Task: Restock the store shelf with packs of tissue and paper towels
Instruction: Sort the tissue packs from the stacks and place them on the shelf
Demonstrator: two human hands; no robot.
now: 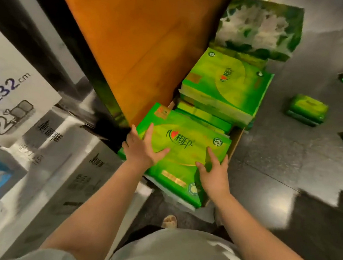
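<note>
Dim, blurry, wide-angle warp, floor (289, 175) glare

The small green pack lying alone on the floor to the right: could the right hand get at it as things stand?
Probably not right away: the right hand rests on the large green pack, and the small green pack lies well off across bare floor, though nothing blocks it.

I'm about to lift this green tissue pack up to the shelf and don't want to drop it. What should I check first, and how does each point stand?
1. Left hand flat on the near green tissue pack: ok.
2. Right hand on the pack's right side: ok.
3. Fingers curled under the pack for a real grip: not ok; they lie straight.
4. Pack free of the green pack stack behind it: cannot tell.
5. Loose small green pack on the dark floor, away from the sandalled foot: ok.
</note>
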